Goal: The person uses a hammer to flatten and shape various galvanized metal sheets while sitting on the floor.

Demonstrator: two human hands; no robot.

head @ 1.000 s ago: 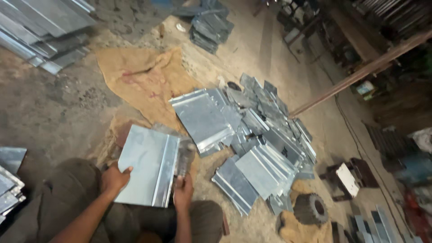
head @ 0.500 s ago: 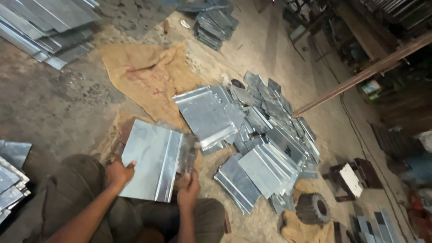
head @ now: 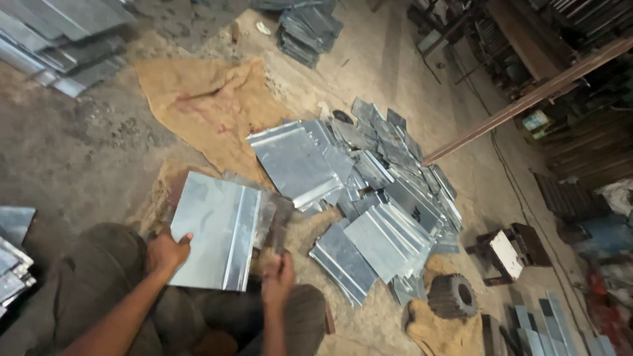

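A flat grey sheet-metal panel (head: 214, 231) with a folded ridge near its right edge lies low in front of my knees. My left hand (head: 166, 252) grips its lower left edge, thumb on top. My right hand (head: 279, 277) is closed around a dark, narrow object at the panel's lower right corner; what that object is cannot be told. More bent panels lie under the held one. A heap of similar metal panels (head: 369, 198) spreads to the right on the dirt floor.
Brown sackcloth (head: 208, 109) covers the floor ahead. Stacks of metal sheets sit at the top left (head: 59, 39), top centre (head: 306, 29) and left edge (head: 10, 260). A long rusty beam (head: 527, 95) slants at right. A toothed metal wheel (head: 452, 296) and small stool (head: 508, 250) stand lower right.
The view has drifted slightly; my hands and the panel keep almost the same pose, with the right hand shifted a little lower along the panel's right corner.
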